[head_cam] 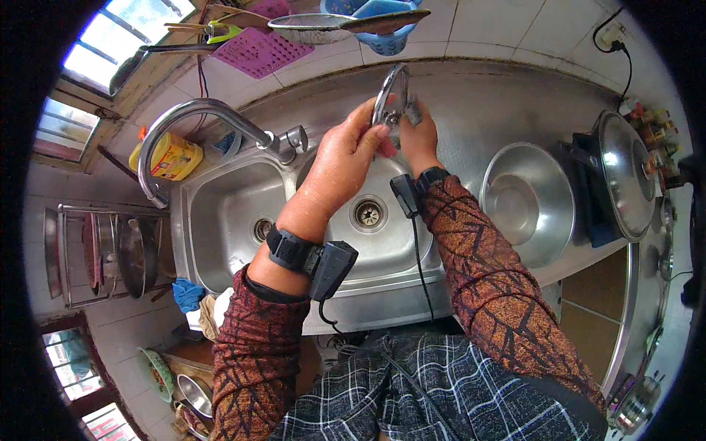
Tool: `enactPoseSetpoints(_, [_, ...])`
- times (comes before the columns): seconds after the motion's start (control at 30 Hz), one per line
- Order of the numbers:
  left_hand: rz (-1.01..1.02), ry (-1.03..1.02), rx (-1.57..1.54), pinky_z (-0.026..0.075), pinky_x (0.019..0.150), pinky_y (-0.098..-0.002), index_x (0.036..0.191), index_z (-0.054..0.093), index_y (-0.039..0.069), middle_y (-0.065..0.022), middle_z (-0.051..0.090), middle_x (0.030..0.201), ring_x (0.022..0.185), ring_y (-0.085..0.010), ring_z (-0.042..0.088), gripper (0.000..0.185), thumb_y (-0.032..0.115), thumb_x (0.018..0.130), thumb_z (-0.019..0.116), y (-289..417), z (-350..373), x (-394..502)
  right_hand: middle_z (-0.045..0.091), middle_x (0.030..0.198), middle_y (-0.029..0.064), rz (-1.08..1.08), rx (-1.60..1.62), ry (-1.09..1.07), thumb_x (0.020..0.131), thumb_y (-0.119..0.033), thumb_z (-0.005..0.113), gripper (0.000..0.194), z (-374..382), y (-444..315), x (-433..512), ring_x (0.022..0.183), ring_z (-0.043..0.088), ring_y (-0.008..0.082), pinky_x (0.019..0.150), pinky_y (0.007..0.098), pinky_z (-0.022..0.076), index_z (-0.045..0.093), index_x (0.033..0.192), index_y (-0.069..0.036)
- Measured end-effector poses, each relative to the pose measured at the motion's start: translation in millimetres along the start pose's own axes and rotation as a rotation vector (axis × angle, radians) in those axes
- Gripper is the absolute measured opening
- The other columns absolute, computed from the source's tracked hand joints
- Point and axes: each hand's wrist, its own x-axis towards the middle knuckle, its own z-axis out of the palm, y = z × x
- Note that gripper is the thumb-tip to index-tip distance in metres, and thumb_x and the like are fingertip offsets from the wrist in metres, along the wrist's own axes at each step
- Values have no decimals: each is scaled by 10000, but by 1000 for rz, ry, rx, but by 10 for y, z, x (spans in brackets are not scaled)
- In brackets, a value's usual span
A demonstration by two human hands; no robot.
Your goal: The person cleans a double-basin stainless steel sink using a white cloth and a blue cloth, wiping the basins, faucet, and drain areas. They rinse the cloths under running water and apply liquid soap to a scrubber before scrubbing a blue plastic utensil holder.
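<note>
Above the right-hand sink basin [361, 251], my left hand [345, 149] grips a shiny metal item with a curved rim [386, 91], seen nearly edge-on; its exact kind cannot be told. Close against its other side, my right hand [422, 138] has a grey, blurred piece at its fingers [412, 110], perhaps a steel wool scrubber. Its fingers are partly hidden behind the item. Both hands look wet. The curved chrome faucet [201, 105] reaches over the left basin [220, 204], left of my hands.
A large metal bowl [524, 204] rests on the counter at right, beside a lidded pan [626, 176]. A yellow bottle [176, 157] stands behind the left basin. Cloths [188, 295] lie at the sink's front left corner. Purple and blue baskets [262, 52] hang above the back edge.
</note>
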Motion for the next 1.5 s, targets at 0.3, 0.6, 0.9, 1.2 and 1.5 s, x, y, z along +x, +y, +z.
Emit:
enactPoseSetpoints(0.3, [57,9,-33,531,798,-317,1417,567,83,-71,698,866,839,-133,663,390,118,1029,570,-41,17,4,706,1095,178,-318,-511,-123,763,3,663,484,-299,-111,-592,1068,632,411,962,502,475,660,1240,-79])
enactPoseSetpoints(0.6, [252,294,187,546,892,-434,1318,627,48,-211,676,1158,1037,-349,674,483,331,937,715,-655,186,-356,714,1187,224,160,-201,-792,944,-383,677,515,-385,100,-1310,1118,680,393,911,452,519,629,1328,-42])
enactPoseSetpoints(0.9, [-139,486,56,542,922,-364,1267,683,66,-146,692,1161,1042,-257,680,309,135,966,679,-1315,-519,-2157,726,1135,163,138,-56,-808,915,-329,756,567,-134,-299,-1753,1004,708,236,893,367,533,577,1354,-18])
enactPoseSetpoints(1.2, [-579,687,822,350,1130,-496,1305,656,164,-203,499,1466,1367,-378,447,533,287,815,825,-1451,-1440,-3936,570,1418,187,-515,-343,-1016,786,-291,845,636,476,-1346,-2375,1268,547,389,1066,457,452,609,1340,-88])
enactPoseSetpoints(1.5, [-534,590,984,422,1051,-494,1183,662,140,-202,557,1352,1233,-425,523,443,31,764,751,-1707,-1598,-4297,580,1419,109,-553,-367,-1143,779,-239,827,549,488,-1540,-2543,1244,552,351,1047,449,476,667,1295,-135])
